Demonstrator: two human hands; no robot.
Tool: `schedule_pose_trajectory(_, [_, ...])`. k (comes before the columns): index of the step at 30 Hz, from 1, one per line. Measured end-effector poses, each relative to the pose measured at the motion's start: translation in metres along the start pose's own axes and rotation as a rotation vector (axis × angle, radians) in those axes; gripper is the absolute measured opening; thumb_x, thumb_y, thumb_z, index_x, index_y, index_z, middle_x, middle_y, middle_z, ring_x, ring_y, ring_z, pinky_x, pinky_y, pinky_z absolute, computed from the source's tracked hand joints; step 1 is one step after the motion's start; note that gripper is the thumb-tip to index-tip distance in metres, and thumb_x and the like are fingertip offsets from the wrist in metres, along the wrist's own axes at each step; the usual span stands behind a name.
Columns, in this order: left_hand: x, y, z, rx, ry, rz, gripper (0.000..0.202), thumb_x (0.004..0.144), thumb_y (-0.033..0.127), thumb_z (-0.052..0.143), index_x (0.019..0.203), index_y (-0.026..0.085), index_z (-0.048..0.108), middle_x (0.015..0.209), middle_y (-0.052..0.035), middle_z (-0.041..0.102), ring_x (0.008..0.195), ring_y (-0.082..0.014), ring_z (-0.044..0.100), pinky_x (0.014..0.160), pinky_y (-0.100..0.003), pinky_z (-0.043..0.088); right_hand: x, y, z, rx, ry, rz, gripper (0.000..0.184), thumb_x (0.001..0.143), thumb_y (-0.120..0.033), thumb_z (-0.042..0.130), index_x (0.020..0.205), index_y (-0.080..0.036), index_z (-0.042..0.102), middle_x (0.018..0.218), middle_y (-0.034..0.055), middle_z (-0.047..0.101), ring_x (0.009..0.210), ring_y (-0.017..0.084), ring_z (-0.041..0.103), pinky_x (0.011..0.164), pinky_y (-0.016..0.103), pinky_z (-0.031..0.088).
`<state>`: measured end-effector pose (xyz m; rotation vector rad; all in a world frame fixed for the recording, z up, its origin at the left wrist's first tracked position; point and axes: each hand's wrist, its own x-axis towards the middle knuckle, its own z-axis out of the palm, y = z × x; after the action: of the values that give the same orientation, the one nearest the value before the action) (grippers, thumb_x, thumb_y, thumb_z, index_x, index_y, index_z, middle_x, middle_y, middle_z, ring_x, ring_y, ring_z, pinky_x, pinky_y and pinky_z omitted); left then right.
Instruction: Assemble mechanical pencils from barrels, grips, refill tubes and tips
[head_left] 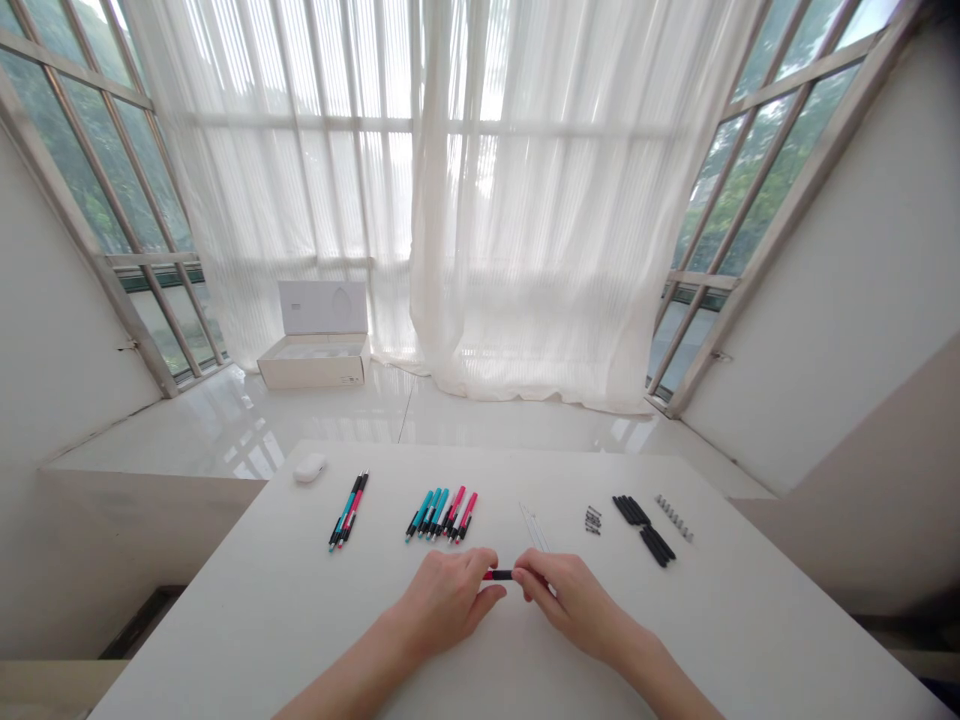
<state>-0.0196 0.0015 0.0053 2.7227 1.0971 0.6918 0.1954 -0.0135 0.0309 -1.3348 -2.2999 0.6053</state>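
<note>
Between my hands, low over the near middle of the white table point(315, 630), lies a pen point(501, 575) held level, its pink barrel toward the left and its black grip toward the right. My left hand point(454, 595) closes around the pink end, hiding most of it. My right hand point(566, 600) pinches the black end with thumb and fingers. Just beyond are teal pen barrels point(427, 512) and pink pen barrels point(461, 513) with black clips. Thin white refills point(533, 525) lie beyond my right hand, partly hidden by it.
Two whole pens point(349, 510) lie at the left, near a white earbud case point(310, 467). Toward the right are small springs point(593, 520), several black grips point(645, 528) and a row of small grey tips point(673, 518). An open white box point(313, 360) stands on the ledge by the curtain point(525, 250).
</note>
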Motion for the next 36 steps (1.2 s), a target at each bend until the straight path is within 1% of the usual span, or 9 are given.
schedule_pose_trajectory(3, [0.0,0.0,0.0,0.011,-0.005,0.019,0.006,0.095,0.026,0.045,0.097,0.021,0.047,0.079,-0.0008,0.065,0.066,-0.016,0.063,0.052,-0.025,0.037,0.0,0.0,0.001,-0.016,-0.01,0.002,0.04,0.099,-0.038,0.032,0.073,-0.021,0.057,0.063,-0.001,0.063,0.056,0.013,0.054,0.057,0.023,0.036])
schedule_pose_trajectory(9, [0.001,-0.001,0.001,0.026,-0.013,0.025,0.01,0.097,0.023,0.038,0.094,0.021,0.048,0.081,-0.0018,0.066,0.065,-0.016,0.062,0.052,-0.025,0.036,-0.001,-0.003,-0.001,-0.027,-0.005,-0.02,0.018,0.095,-0.034,0.043,0.095,-0.022,0.057,0.07,-0.0018,0.065,0.058,0.013,0.055,0.057,0.022,0.037])
schedule_pose_trajectory(18, [0.001,0.0,-0.002,0.029,-0.019,0.025,0.01,0.096,0.024,0.039,0.098,0.021,0.048,0.08,-0.0014,0.065,0.065,-0.016,0.061,0.051,-0.025,0.036,0.0,0.001,-0.004,-0.021,0.002,-0.083,0.025,0.095,-0.038,0.042,0.09,-0.023,0.062,0.072,-0.0003,0.066,0.06,0.013,0.055,0.059,0.023,0.039])
schedule_pose_trajectory(21, [0.001,-0.001,-0.002,0.036,-0.013,0.031,0.011,0.096,0.023,0.037,0.096,0.021,0.048,0.079,-0.0013,0.064,0.062,-0.0159,0.059,0.05,-0.025,0.034,0.002,0.015,-0.014,0.021,0.084,-0.033,0.03,0.094,-0.045,0.044,0.087,-0.022,0.062,0.069,-0.0003,0.065,0.058,0.013,0.054,0.057,0.023,0.041])
schedule_pose_trajectory(25, [0.001,-0.001,-0.002,0.036,-0.002,0.036,0.01,0.097,0.022,0.036,0.095,0.021,0.047,0.079,-0.0009,0.064,0.06,-0.0155,0.057,0.05,-0.026,0.031,-0.001,0.06,-0.047,-0.082,0.501,0.169,0.043,0.092,-0.053,0.038,0.078,-0.02,0.062,0.059,0.0006,0.06,0.052,0.014,0.051,0.054,0.025,0.04])
schedule_pose_trajectory(27, [0.001,-0.001,-0.002,0.033,0.0,0.04,0.01,0.097,0.022,0.037,0.095,0.021,0.046,0.079,-0.0008,0.064,0.059,-0.0155,0.057,0.05,-0.026,0.03,-0.01,0.088,-0.067,-0.203,0.739,0.359,0.042,0.088,-0.054,0.042,0.079,-0.02,0.064,0.061,0.0027,0.062,0.054,0.017,0.053,0.057,0.028,0.042])
schedule_pose_trajectory(29, [0.001,0.0,-0.002,0.028,0.001,0.041,0.009,0.097,0.022,0.037,0.094,0.021,0.046,0.078,-0.0008,0.064,0.059,-0.0156,0.058,0.05,-0.026,0.03,-0.024,0.115,-0.085,-0.317,0.849,0.598,0.038,0.086,-0.051,0.043,0.085,-0.02,0.066,0.07,0.006,0.067,0.06,0.02,0.058,0.057,0.029,0.041])
schedule_pose_trajectory(32, [0.001,0.0,-0.002,0.022,0.008,0.035,0.009,0.096,0.022,0.037,0.094,0.021,0.046,0.078,-0.0008,0.065,0.059,-0.0161,0.058,0.05,-0.027,0.03,-0.049,0.151,-0.103,-0.402,0.787,0.866,0.036,0.084,-0.049,0.043,0.092,-0.023,0.067,0.086,0.0083,0.072,0.069,0.025,0.062,0.056,0.032,0.041])
schedule_pose_trajectory(36, [0.001,0.001,-0.003,0.026,0.013,0.036,0.009,0.096,0.022,0.038,0.094,0.021,0.046,0.077,-0.0006,0.065,0.058,-0.0162,0.057,0.049,-0.027,0.03,-0.069,0.186,-0.11,-0.35,0.607,1.019,0.047,0.077,-0.062,0.047,0.088,-0.021,0.068,0.09,0.0122,0.073,0.074,0.03,0.065,0.058,0.036,0.045])
